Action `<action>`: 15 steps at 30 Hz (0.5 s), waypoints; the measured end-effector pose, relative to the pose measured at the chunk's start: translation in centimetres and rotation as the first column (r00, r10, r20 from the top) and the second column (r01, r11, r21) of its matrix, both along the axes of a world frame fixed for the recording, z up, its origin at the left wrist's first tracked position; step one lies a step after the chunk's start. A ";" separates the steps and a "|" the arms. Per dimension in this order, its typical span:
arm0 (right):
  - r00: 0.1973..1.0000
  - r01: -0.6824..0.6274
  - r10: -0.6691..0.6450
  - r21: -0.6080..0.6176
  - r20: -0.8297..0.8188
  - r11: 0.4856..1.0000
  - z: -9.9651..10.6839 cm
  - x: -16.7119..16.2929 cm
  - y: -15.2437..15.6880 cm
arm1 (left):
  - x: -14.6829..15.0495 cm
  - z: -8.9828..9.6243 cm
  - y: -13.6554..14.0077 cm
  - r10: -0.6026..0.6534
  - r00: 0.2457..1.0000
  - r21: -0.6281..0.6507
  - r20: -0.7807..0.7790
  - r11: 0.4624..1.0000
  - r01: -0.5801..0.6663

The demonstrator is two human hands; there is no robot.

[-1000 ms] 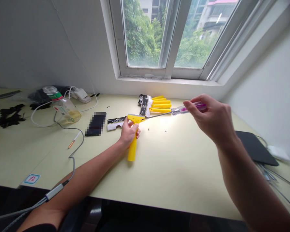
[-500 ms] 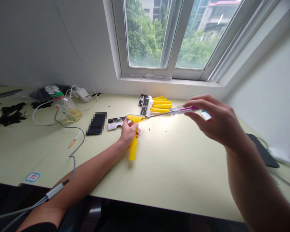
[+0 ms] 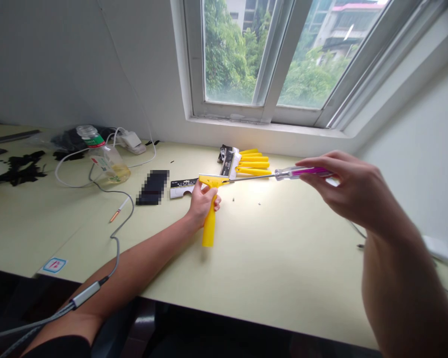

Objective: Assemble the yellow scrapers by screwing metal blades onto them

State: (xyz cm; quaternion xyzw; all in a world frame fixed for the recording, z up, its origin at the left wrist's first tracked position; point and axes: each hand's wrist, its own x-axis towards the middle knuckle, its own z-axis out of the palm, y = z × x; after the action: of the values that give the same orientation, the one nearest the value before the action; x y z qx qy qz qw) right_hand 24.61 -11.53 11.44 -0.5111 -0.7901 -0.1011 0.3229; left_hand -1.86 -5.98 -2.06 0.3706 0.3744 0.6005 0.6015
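Yellow plastic scraper [image 3: 210,209] stays clamped in the left hand [image 3: 202,201], upright on the pale table [image 3: 276,258]. The right hand [image 3: 353,191], fingers re-set since a second ago, pinches the clear purple-cored screwdriver [image 3: 283,174], tip kept at the scraper's head.

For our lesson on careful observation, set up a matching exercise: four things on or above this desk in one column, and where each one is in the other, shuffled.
Things:
1. yellow scraper
2. screwdriver
3. plastic bottle
4. spare yellow scrapers

Places:
A. lying on its side among the cables
B. in the left hand
C. stacked below the window
D. in the right hand

Pairs: 1-B, 2-D, 3-A, 4-C
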 end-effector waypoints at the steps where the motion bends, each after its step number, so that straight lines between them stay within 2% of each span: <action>1: 1.000 0.009 -0.009 -0.007 -0.001 1.000 0.1 -0.1 -0.1 | 0.0 0.0 0.0 0.000 1.000 -0.002 0.002 1.000 0.000; 10: 0.994 0.102 -0.100 -0.064 0.040 0.993 0.5 -0.6 -0.9 | 0.1 0.0 -0.3 0.044 0.997 0.095 -0.062 0.995 -0.038; 15: 0.992 0.124 -0.122 -0.042 0.042 0.991 0.2 -1.3 -1.0 | 0.2 -0.1 -0.3 0.073 0.992 0.124 -0.104 0.990 -0.059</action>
State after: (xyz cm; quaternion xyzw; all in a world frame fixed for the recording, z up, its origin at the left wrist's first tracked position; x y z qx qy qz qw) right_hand 23.33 -12.54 11.64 -0.5638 -0.7654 -0.1135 0.2888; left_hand -1.68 -6.24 -2.20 0.4258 0.3816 0.6207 0.5365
